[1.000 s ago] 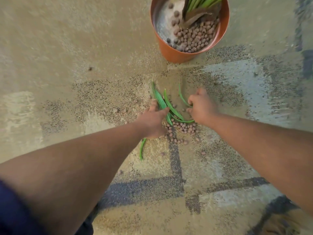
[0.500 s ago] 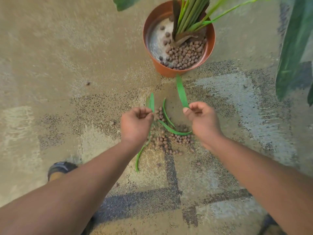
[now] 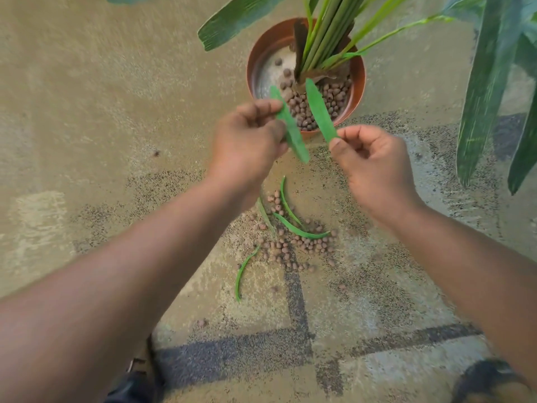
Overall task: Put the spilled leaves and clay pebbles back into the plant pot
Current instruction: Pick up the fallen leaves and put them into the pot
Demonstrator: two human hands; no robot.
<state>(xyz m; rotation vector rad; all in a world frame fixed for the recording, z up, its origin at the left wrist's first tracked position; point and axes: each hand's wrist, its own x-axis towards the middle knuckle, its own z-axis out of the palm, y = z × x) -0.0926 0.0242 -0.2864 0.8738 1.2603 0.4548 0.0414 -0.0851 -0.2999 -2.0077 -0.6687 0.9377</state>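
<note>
Above the spilled heap on the floor (image 3: pixel 87 117), both hands are raised just short of the plant pot (image 3: pixel 359 82). On the left hand (image 3: pixel 247 141) the grip is closed on 1 green leaf (image 3: pixel 290 126), pinched between thumb and fingers near its middle, so that the leaf runs slantwise with its upper tip over the pot's rim and its lower end hanging below the hand. On the right hand (image 3: pixel 374 161) the grip pinches a second leaf (image 3: pixel 318 112) by its lower end, and that leaf's tip reaches over the pebbles inside the pot. The 2 held leaves lie near each other without touching.

The orange pot stands upright on the floor, with clay pebbles (image 3: pixel 328 97) heaped on its near side round the green stems of the plant (image 3: pixel 328 33).

Below the hands, spilled pebbles (image 3: pixel 302 245) lie in a loose pile on the floor. Among them rest 3 narrow leaves (image 3: pixel 299 231), and 1 more curved leaf (image 3: pixel 244 271) lies just left of the pile. A dark shoe (image 3: pixel 491 382) shows at the lower right edge.
</note>
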